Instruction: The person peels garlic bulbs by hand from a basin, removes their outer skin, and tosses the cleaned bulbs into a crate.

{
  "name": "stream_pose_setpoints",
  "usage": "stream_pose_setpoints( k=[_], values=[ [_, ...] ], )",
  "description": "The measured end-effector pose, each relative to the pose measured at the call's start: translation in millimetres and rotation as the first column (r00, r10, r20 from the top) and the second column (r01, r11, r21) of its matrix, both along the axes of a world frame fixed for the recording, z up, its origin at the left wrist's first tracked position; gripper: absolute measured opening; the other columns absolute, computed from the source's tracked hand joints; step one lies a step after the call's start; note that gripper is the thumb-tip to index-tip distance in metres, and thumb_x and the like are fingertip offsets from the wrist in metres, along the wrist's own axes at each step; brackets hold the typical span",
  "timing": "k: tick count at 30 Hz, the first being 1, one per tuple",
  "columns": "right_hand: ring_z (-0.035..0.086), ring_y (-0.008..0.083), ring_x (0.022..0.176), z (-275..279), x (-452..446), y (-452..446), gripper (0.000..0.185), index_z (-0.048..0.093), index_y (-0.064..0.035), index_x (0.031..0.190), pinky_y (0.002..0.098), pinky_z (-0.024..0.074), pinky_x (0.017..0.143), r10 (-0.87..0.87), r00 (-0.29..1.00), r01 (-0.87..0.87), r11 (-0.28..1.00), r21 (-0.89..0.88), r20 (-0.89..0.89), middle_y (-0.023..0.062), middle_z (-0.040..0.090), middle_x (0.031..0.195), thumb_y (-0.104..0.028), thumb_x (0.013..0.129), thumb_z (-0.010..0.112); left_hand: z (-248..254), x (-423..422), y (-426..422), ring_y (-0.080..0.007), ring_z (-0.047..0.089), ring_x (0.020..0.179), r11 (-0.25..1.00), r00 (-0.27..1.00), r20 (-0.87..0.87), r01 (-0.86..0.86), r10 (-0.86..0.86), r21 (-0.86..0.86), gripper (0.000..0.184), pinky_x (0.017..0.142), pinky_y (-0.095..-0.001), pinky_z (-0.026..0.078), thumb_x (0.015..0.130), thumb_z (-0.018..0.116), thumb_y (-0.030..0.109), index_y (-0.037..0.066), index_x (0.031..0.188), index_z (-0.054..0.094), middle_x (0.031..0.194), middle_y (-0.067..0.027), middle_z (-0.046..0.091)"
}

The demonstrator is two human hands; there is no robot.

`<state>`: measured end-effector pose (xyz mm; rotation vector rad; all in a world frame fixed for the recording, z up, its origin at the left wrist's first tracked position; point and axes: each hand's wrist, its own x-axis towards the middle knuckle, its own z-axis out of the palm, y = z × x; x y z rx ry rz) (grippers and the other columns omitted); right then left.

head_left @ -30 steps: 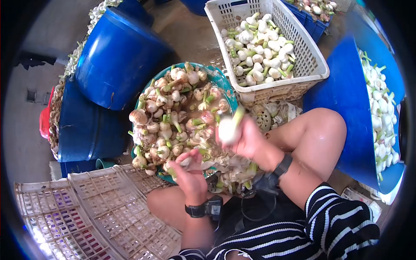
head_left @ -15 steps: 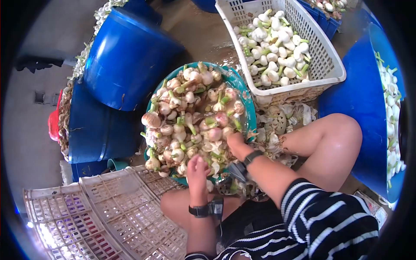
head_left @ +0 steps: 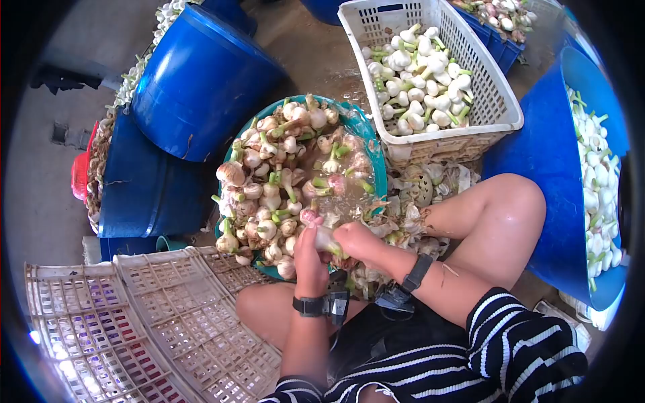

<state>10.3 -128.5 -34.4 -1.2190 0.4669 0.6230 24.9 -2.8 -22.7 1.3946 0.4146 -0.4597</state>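
Observation:
Over the near rim of a teal tub (head_left: 384, 171), my two hands meet around a whitish garlic bulb (head_left: 325, 240) with a green stem end. My left hand (head_left: 311, 258) is closed on it from the left, fingertips at its top. From the right, my right hand (head_left: 360, 242) presses against the same bulb with fingers curled, mostly hidden from above. Unpeeled garlic bulbs (head_left: 269, 191) with brown skins and green stems fill the tub's left and back, in murky water (head_left: 339, 209). Loose skins (head_left: 383, 225) lie at the tub's right edge.
A white crate (head_left: 443, 139) of clean garlic stands ahead to the right. Blue barrels (head_left: 201, 80) are at the left, and another blue barrel (head_left: 531, 161) with garlic is beside my right knee. A pale plastic crate (head_left: 161, 316) sits at my left leg.
My right hand has come up from the tub towards me, and my left hand has closed in beside it. The garlic bulb is now between them. More water shows in the tub.

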Motion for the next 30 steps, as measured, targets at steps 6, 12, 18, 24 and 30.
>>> stream_pose_setpoints(
  k=[6,12,18,24,30],
  values=[
    [0.059,0.0196,0.062,-19.5,-11.7,-1.3,0.023,0.060,-0.0010,0.082,0.0359,0.0462,0.060,0.019,0.877,0.030,0.995,-0.094,0.480,0.0106,0.058,0.065,-0.019,0.086,0.046,9.7,11.2,11.1,-0.0164,0.057,0.094,0.981,0.976,0.100,0.194,-0.191,-0.017,0.049,0.075,-0.0277,0.048,0.089,0.044,0.037,0.002,0.122,0.047,0.110,-0.0101,0.056],
    [0.056,0.0308,0.063,-5.5,-9.7,-16.7,0.018,0.059,-0.0006,0.076,0.0350,0.0435,0.058,0.107,0.824,0.183,0.880,-0.439,0.557,0.0167,0.059,0.070,-0.015,0.082,0.050,29.1,-4.6,-14.2,-0.0218,0.057,0.087,0.693,0.708,0.338,0.292,-0.620,0.659,0.041,0.074,-0.0312,0.045,0.078,0.066,0.019,0.000,0.113,0.053,0.100,-0.0131,0.059],
    [0.051,0.0108,0.053,-15.5,-1.2,-36.3,0.022,0.061,0.0001,0.078,0.0282,0.0403,0.049,-0.144,0.989,0.147,0.986,0.084,-0.046,0.0034,0.058,0.065,-0.016,0.087,0.050,30.8,-19.6,-7.5,-0.0355,0.051,0.101,0.439,0.205,0.426,0.021,-0.881,0.898,0.044,0.086,-0.0404,0.041,0.067,0.070,0.006,0.003,0.109,0.056,0.105,-0.0163,0.056],
    [0.050,0.0060,0.069,-0.2,-11.6,-26.7,0.024,0.058,-0.0003,0.091,0.0233,0.0409,0.063,-0.237,0.910,0.133,0.945,0.300,0.342,0.0009,0.057,0.077,-0.021,0.092,0.045,17.8,-22.6,-1.6,-0.0182,0.051,0.108,0.985,0.949,0.283,0.106,-0.141,0.136,0.018,0.085,-0.0298,0.043,0.086,0.052,0.003,0.001,0.103,0.054,0.112,-0.0116,0.056],
    [0.052,0.0071,0.084,63.1,-39.5,-60.7,0.024,0.055,0.0010,0.092,0.0240,0.0427,0.076,-0.268,0.782,0.060,0.931,0.360,0.562,0.0021,0.058,0.089,-0.019,0.094,0.042,-22.3,-11.3,34.8,-0.0200,0.044,0.118,0.685,0.882,-0.257,-0.469,0.395,-0.558,0.030,0.092,-0.0333,0.043,0.093,0.042,0.031,0.005,0.104,0.052,0.124,-0.0109,0.049]
  ],
)
